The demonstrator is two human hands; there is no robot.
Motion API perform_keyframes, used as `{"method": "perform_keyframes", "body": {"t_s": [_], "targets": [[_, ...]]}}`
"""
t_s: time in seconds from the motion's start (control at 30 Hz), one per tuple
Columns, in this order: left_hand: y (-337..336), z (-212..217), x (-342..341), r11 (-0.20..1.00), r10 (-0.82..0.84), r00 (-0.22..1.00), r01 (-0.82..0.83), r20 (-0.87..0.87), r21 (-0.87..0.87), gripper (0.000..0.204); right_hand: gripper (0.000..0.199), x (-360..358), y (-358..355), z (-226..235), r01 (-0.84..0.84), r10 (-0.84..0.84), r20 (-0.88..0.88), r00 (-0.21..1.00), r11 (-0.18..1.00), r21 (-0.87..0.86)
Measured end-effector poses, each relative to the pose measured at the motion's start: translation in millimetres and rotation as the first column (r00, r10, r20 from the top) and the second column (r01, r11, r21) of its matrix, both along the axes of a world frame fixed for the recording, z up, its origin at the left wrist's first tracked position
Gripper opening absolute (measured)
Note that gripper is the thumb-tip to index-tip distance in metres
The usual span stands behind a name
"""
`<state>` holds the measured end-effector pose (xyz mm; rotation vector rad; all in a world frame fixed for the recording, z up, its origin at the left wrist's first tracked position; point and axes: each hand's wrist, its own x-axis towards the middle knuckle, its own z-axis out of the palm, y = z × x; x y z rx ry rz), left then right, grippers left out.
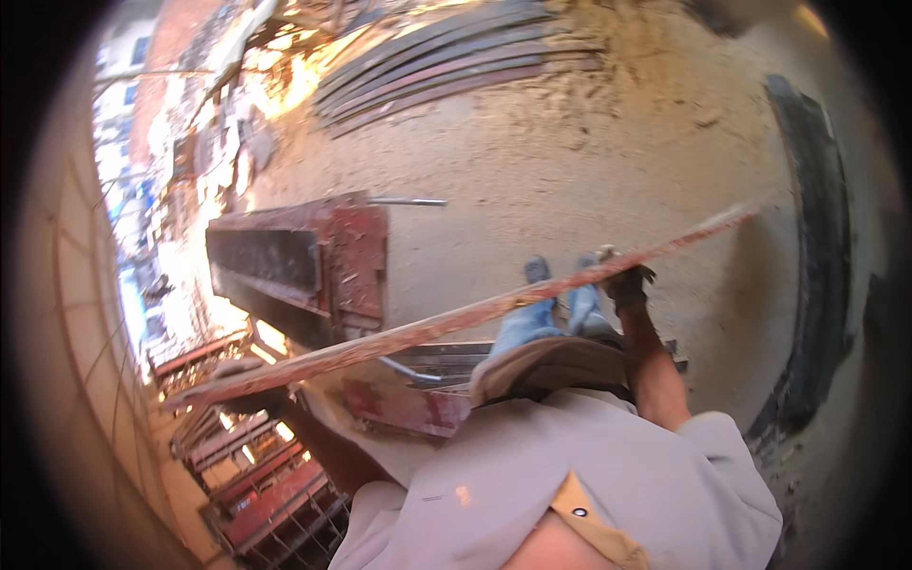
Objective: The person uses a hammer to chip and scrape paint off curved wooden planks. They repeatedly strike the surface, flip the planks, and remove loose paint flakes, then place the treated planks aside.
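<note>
A long, narrow wooden plank point(446, 325), reddish and rough along its edge, slants across in front of my body. Its left end is nearer and lower; the far right end is blurred. Close to that left end, my left hand point(255, 401) is closed around the plank, with its fingers partly hidden by the wood. My right hand point(627, 288), in a dark glove, grips the plank right of the middle, above my legs.
A red and dark box-like bench point(357, 256) with protruding metal rods point(408, 201) stands left of my legs. Long boards point(446, 66) lie on the sandy ground ahead. Dark long pieces point(819, 237) lie at right. Red metal frames point(275, 508) are stacked lower left.
</note>
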<state>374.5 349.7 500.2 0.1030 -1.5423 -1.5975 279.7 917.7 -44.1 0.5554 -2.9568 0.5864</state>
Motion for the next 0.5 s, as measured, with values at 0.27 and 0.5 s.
{"method": "perform_keyframes", "body": {"t_s": [0.27,0.5], "targets": [[4.5,-67.6,-27.2,0.786,0.611,0.594,-0.372,0.524,-0.494,0.037,0.046,15.7,48.3,65.3,-0.237,0.107,0.343,0.933,0.9,0.365],[13.8,-99.2,-60.4,0.85,0.525,0.508,-0.361,0.683,-0.385,0.043,0.029,-22.3,51.5,87.4,-0.336,-0.002,0.582,0.813,0.814,0.474]]}}
